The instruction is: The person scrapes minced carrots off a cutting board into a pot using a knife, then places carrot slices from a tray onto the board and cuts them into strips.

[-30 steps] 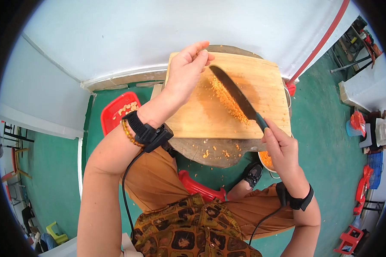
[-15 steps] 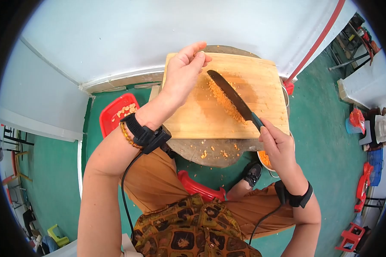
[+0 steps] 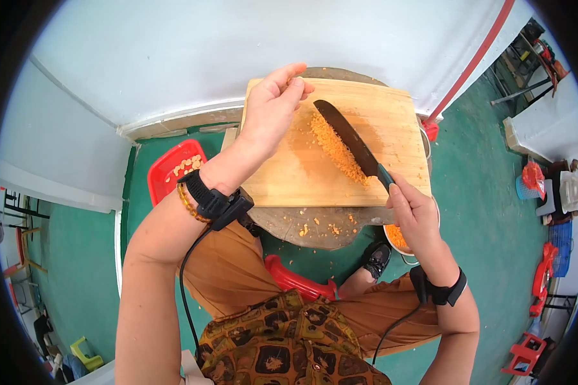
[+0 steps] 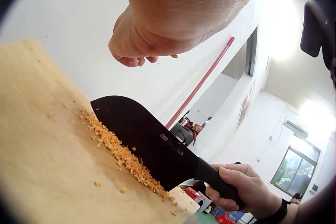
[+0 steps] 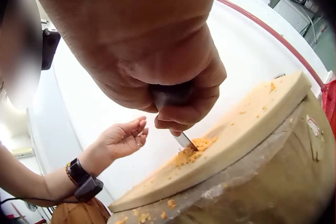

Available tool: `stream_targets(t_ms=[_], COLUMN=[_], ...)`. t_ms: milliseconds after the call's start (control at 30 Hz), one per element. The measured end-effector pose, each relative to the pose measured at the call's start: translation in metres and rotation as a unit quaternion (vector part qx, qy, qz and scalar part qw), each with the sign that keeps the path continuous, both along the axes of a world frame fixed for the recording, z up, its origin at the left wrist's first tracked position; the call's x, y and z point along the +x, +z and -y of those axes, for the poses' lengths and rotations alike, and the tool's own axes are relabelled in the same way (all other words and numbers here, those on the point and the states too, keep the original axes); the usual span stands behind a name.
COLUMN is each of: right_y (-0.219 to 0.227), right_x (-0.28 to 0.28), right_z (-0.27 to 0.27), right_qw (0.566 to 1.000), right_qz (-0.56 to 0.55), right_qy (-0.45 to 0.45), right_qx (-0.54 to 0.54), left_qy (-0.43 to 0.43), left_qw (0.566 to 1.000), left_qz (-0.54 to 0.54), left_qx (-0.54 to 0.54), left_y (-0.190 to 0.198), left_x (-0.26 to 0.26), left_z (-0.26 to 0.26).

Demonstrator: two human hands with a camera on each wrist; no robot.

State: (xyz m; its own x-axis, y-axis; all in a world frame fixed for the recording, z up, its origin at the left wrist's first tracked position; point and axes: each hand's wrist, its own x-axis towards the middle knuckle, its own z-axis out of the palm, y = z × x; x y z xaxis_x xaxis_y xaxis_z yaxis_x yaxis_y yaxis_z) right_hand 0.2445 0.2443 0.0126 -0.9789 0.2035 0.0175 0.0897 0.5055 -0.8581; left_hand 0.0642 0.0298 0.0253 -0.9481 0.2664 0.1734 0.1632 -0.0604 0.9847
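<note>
My right hand (image 3: 416, 215) grips the dark handle of a broad, black-bladed kitchen knife (image 3: 348, 136). The blade lies along a strip of finely chopped orange bits (image 3: 335, 151) on the wooden cutting board (image 3: 276, 186). In the left wrist view the blade (image 4: 142, 140) stands on edge against the strip, with the bits on its near side. Raised over the board's far left is my left hand (image 3: 273, 109), clear of the knife, its fingers loosely bent. The right wrist view shows that hand's palm (image 5: 123, 139) turned upward, with small bits stuck to the fingers.
A round wooden block (image 3: 282, 224) with orange scraps supports the board. On the floor, a red basin (image 3: 167, 172) with pale slices stands left and a pot of orange bits (image 3: 395, 239) right. A white wall (image 3: 225, 51) rises behind. Below the block is a red stool (image 3: 295, 282).
The knife dips slightly toward me, then shifts back toward the far side, showing more of the orange strip beside its blade. My left hand stays raised in nearly the same place.
</note>
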Motion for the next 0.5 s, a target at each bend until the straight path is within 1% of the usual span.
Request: stream_targets(t_ms=[67,167,267,367,467,500], right_y=[0.0028,0.0025,-0.0023,0.0032,0.0024,0.0000], right_x=[0.0000,0.0007,-0.0023,-0.0012,-0.0002,-0.0007], right_z=[-0.0004,0.0009,-0.0029,-0.0022,-0.0025,-0.0029], right_qw=[1.000,0.999,1.000,1.000,0.999,1.000], right_qz=[0.009,-0.045,0.006,0.010,-0.018,-0.011], right_qy=[0.004,-0.018,-0.004,-0.010,-0.025,-0.020], right_qx=[0.011,-0.022,0.006,0.003,-0.008,-0.011], left_qy=[0.003,-0.004,-0.005,-0.007,-0.004,-0.003], left_qw=[1.000,1.000,1.000,1.000,1.000,1.000], left_qz=[0.004,0.001,-0.006,0.002,0.003,0.003], left_qx=[0.004,0.010,0.007,0.011,0.011,0.009], left_y=[-0.0019,-0.0011,-0.0036,-0.0038,-0.0026,-0.0032], left_x=[-0.0018,0.0001,-0.0018,-0.0028,-0.0010,-0.0008], left_z=[0.0000,0.0006,0.0008,0.0011,0.0005,0.0006])
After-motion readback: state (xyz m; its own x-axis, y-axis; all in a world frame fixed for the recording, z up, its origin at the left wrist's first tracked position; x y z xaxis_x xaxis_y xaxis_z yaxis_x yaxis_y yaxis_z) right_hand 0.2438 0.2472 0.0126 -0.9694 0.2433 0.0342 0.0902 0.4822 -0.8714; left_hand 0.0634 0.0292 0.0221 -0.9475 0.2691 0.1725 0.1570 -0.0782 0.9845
